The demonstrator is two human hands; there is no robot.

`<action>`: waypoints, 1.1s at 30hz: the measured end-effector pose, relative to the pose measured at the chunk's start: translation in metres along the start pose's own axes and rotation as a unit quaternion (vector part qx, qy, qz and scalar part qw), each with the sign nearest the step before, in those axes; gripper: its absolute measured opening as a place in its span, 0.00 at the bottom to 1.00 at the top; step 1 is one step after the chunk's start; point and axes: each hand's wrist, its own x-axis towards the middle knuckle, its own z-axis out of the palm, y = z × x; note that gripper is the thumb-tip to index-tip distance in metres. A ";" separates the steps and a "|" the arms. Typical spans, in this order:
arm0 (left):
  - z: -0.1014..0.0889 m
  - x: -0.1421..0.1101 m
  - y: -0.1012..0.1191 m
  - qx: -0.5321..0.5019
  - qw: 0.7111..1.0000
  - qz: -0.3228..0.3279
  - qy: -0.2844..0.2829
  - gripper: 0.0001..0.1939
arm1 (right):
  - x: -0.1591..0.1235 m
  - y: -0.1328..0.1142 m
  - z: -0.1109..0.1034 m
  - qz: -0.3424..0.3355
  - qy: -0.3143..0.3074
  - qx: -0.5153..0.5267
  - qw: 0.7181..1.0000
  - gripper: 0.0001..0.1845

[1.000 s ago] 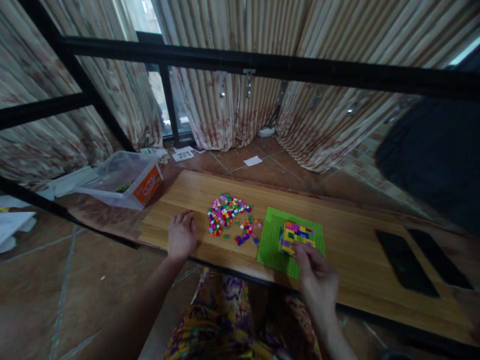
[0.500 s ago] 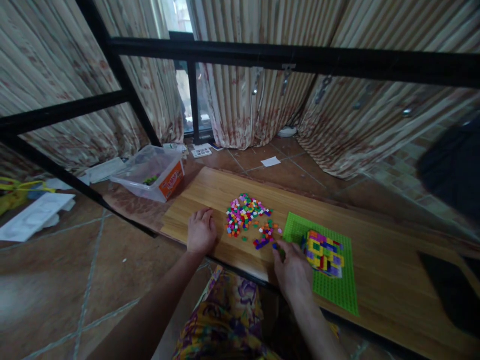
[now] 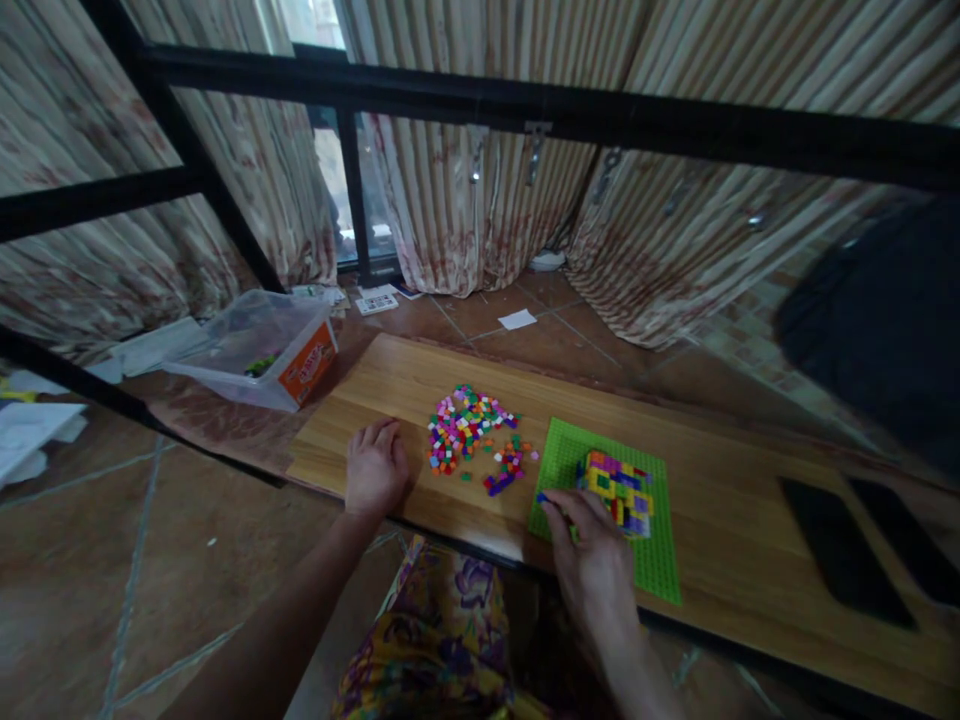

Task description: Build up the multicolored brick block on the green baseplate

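Note:
My left hand point(image 3: 375, 468) rests knuckles-up on the wooden board point(image 3: 735, 480), its fingers loosely curled, just left of a heap of small coloured bricks point(image 3: 465, 428). My right hand point(image 3: 589, 560) lies over the near left corner of the green baseplate point(image 3: 660, 570). Its fingertips pinch a small blue brick point(image 3: 541, 497) at the plate's edge. A block built of yellow, purple, green and red bricks point(image 3: 621, 490) stands on the plate, right of my fingers.
A clear plastic tub with an orange label point(image 3: 259, 350) sits at the board's far left. Two dark flat slabs point(image 3: 844, 550) lie on the right. Black metal bars point(image 3: 525, 105) cross overhead. Curtains hang behind; papers lie on the tiled floor.
My right hand went from the built block to the loose bricks and now sits at the baseplate's corner with a blue brick. The left hand stayed put. The camera swung.

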 end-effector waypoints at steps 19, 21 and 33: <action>0.002 0.002 -0.004 0.010 1.000 0.016 0.010 0.18 | 0.006 0.082 -0.039 0.022 0.101 -0.101 0.989 0.18; 0.002 0.003 -0.004 0.011 1.000 0.014 0.009 0.17 | 0.006 0.082 -0.040 0.010 0.096 -0.112 0.989 0.18; 0.002 0.003 -0.003 0.013 1.000 0.011 0.005 0.19 | 0.009 0.085 -0.045 -0.051 0.030 -0.183 0.981 0.18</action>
